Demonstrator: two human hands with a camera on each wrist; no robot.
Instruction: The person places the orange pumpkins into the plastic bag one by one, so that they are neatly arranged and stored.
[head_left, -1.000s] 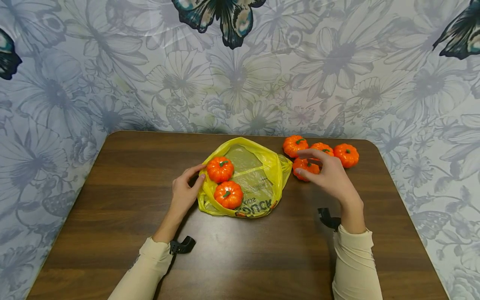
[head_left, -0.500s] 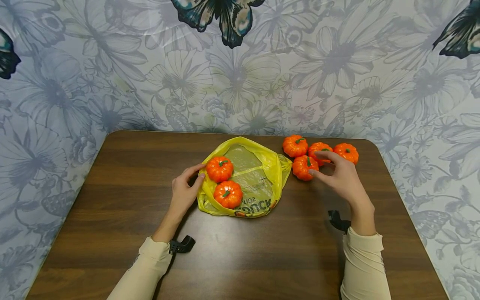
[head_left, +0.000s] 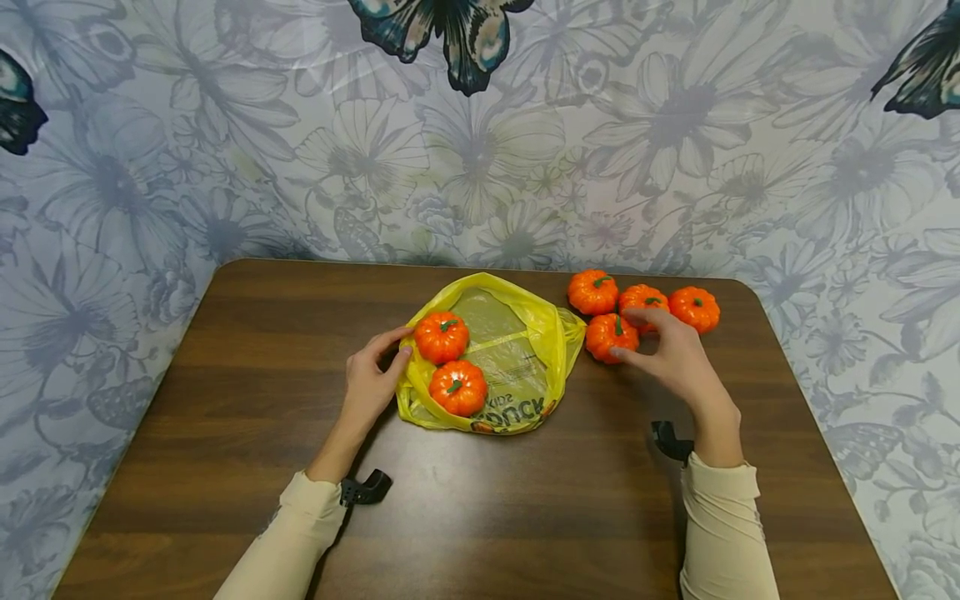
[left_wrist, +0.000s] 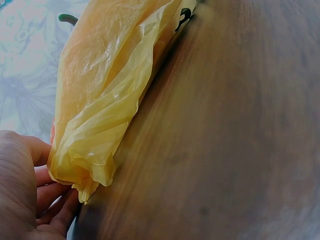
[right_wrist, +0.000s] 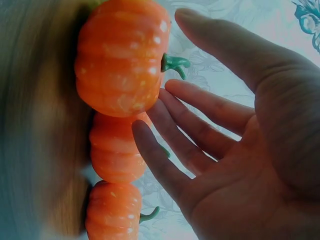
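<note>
A yellow plastic bag [head_left: 513, 367] lies spread on the table, its mouth facing up. Inside, along its left side, are two small orange pumpkins, the farther one [head_left: 442, 337] and the nearer one [head_left: 458, 388]. My left hand [head_left: 371, 371] holds the bag's left rim; in the left wrist view its fingers [left_wrist: 52, 197] are partly hidden behind the crumpled yellow plastic [left_wrist: 100, 125]. Over by the pumpkins outside the bag, my right hand [head_left: 675, 354] hovers with fingers spread beside the nearest pumpkin [head_left: 610, 337]. The right wrist view shows its palm bare next to that pumpkin [right_wrist: 122, 57].
Behind the right hand sit more pumpkins: one at the back [head_left: 592, 292], one partly covered by the fingers [head_left: 642, 298], one farthest right [head_left: 694, 309]. The brown wooden table [head_left: 525, 517] ends at a flower-patterned wall [head_left: 480, 167].
My right hand first drew back rightward from the nearest pumpkin, then came slightly left toward it again. The left hand, bag and pumpkins stay in place.
</note>
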